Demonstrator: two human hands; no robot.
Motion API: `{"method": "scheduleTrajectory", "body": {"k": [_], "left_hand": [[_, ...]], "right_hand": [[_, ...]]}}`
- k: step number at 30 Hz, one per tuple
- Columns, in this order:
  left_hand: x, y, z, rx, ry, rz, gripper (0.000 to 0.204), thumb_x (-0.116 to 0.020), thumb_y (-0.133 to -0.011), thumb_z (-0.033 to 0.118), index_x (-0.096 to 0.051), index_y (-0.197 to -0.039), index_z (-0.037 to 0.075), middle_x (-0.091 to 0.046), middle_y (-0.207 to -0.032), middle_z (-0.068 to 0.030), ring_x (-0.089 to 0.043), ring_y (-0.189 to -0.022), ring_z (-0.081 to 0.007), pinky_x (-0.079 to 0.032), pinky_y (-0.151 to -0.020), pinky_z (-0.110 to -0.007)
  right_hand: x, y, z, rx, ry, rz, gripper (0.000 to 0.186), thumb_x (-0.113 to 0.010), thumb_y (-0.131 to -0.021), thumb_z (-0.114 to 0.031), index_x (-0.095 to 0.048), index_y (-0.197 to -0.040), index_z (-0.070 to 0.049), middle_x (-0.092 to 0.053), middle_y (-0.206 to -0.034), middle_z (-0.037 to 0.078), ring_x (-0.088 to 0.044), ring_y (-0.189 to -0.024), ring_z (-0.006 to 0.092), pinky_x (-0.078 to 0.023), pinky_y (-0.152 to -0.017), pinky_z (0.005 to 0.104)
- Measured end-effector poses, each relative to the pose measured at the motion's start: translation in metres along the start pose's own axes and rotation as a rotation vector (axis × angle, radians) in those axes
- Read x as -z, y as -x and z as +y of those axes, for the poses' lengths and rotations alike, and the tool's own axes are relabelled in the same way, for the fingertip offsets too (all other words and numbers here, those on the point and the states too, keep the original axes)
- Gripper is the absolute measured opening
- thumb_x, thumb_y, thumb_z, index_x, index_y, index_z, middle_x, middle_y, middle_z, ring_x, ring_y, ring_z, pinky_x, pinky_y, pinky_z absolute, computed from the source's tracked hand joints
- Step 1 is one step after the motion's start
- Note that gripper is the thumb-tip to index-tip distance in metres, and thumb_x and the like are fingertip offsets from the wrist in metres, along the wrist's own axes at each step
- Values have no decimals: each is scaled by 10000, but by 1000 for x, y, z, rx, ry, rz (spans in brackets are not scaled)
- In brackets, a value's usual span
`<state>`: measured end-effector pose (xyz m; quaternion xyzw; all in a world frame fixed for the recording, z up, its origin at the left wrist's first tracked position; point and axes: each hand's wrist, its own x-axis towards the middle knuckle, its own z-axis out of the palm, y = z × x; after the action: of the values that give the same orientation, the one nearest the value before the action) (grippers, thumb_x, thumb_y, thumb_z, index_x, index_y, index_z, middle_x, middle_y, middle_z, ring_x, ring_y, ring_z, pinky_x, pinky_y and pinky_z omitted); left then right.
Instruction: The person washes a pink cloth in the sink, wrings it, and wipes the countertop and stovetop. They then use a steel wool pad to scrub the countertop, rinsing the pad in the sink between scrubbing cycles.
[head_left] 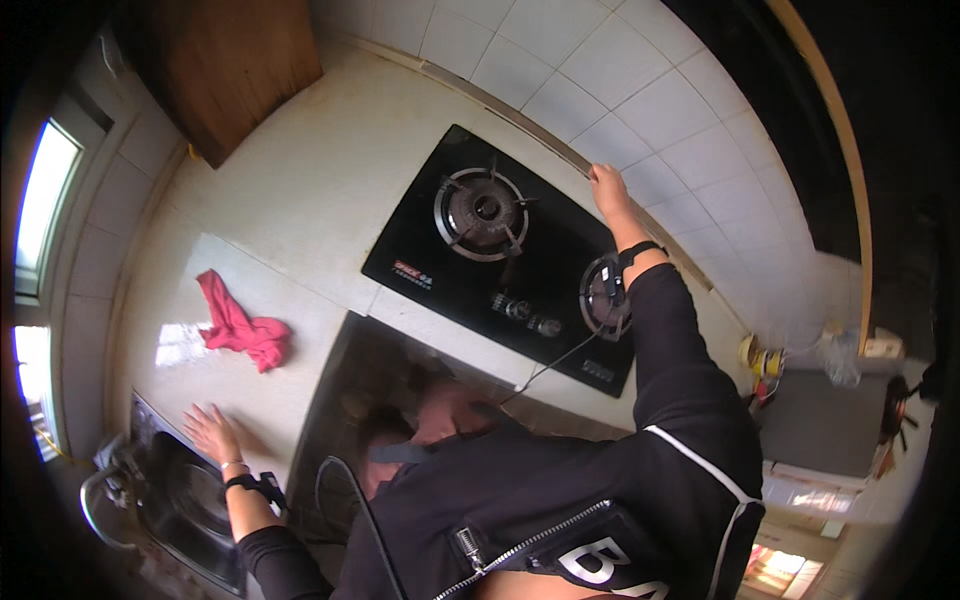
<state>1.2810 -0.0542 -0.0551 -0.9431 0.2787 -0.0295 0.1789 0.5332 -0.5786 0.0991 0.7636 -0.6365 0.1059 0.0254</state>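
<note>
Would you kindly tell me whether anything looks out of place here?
Only the cloth stands out slightly: it lies crumpled on the counter, left of the stove, rather than folded or hung. I see no clear spill; the bright patch beside it looks like glare from the window.

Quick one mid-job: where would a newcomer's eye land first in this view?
Probably on the crumpled red cloth, vivid against the pale counter on the left. Next would come the black gas stove near the centre, its round burners standing out, then the dark sink with its curved faucet at lower left.
</note>
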Motion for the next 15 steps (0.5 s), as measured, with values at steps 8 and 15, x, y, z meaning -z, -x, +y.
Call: {"method": "scheduleTrajectory", "body": {"k": [8,15], "left_hand": [[22,38,26,-42,0,-14,596,-421,-1006,484,-383,-1483,129,-219,-1609,-99,-211,-1472,-346,-305,-1104,-559],[46,55,26,12,-33,-76,582,-427,-1005,481,-418,-1463,122,-202,-1616,-88,-194,-1481,-326,-296,-1106,-573]], "right_hand": [[-59,-9,41,-55,81,-70,96,-530,-888,-57,-615,-898,-102,-594,-941,117,-569,-1002,338,-497,-788,450],[-91,-15,54,-105,86,-95,132,-518,-890,-44,-634,-929,-93,-605,-986,116,-569,-1016,338,-498,-808,442]]}}
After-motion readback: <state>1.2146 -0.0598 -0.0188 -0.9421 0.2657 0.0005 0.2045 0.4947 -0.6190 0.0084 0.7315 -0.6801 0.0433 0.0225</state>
